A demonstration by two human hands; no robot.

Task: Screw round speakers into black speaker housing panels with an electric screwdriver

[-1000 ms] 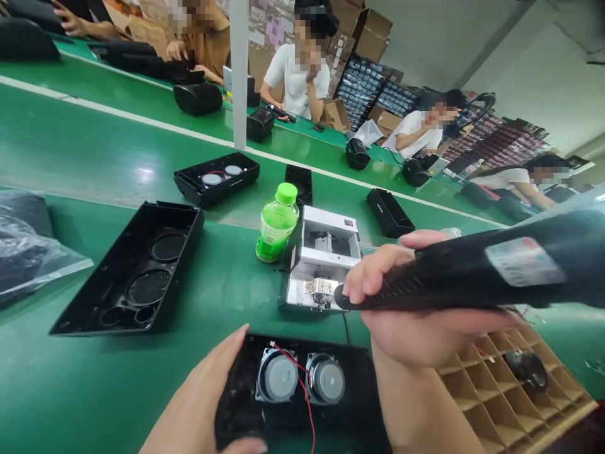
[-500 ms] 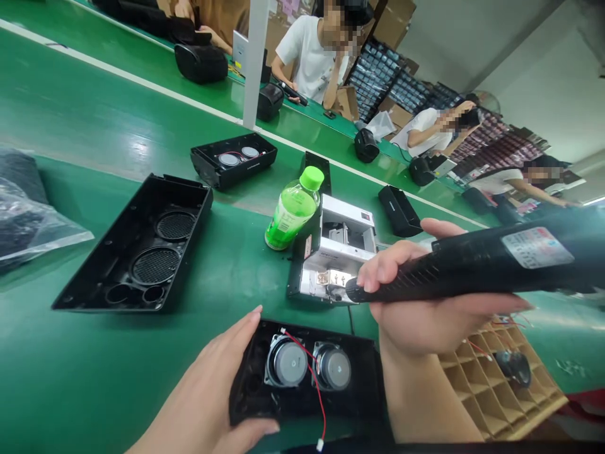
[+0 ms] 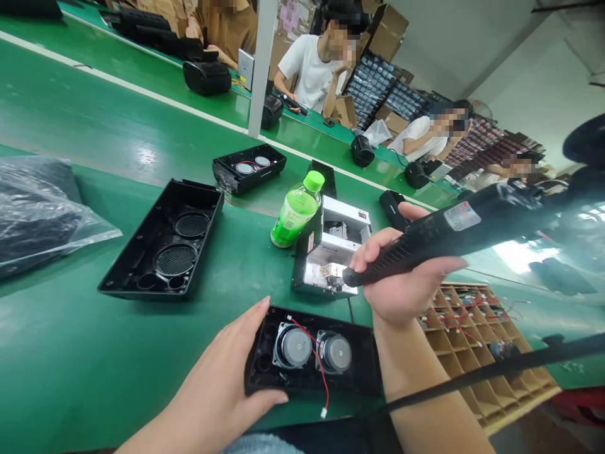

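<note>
My left hand [image 3: 227, 369] is closed around the left end of a black speaker housing [image 3: 366, 353], thumb at the near side and fingers at the far side. Inside the housing sit two round speaker drivers [image 3: 296, 347], with a red wire [image 3: 326, 384] that ends in white connectors. My right hand [image 3: 401, 293] grips a black electric screwdriver [image 3: 425, 239], held slanting above the housing's right end. Its tip reaches the front of a white and black screw feeder [image 3: 326, 249]; whether it touches or carries a screw I cannot make out.
A green-capped bottle [image 3: 295, 214] stands beside the feeder. An empty black housing [image 3: 142, 258] and a plastic bag [image 3: 42, 214] lie left. A partitioned cardboard box [image 3: 491, 384] with drivers is at right. A dark cable [image 3: 454, 381] crosses my right forearm. Co-workers [image 3: 307, 72] sit across the bench.
The camera view has shifted, so the bench items at left appear farther right. The screwdriver's rear end has swung left and away in view; its tip stays at the feeder. A cable now shows at right.
</note>
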